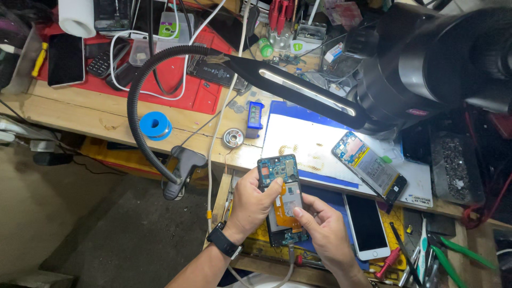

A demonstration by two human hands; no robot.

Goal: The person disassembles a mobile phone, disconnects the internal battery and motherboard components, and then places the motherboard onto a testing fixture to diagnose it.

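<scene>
An opened smartphone (282, 200) with its back off shows a blue-green circuit board at the top and an orange-wrapped battery in the middle. My left hand (253, 205) grips its left side, thumb resting on the battery. My right hand (322, 226) holds the lower right edge, index finger on the battery. A cable (290, 261) is plugged into the phone's bottom end. Both hands hover at the near edge of the workbench (80, 109).
A second opened phone (369, 166) lies on the lit white mat (304, 141). A white phone (366, 224) lies face up to the right. A clamped gooseneck lamp (306, 90) arches over the bench; a black microscope (426, 64) looms top right. Pliers, screwdrivers and a blue solder spool (155, 126) lie about.
</scene>
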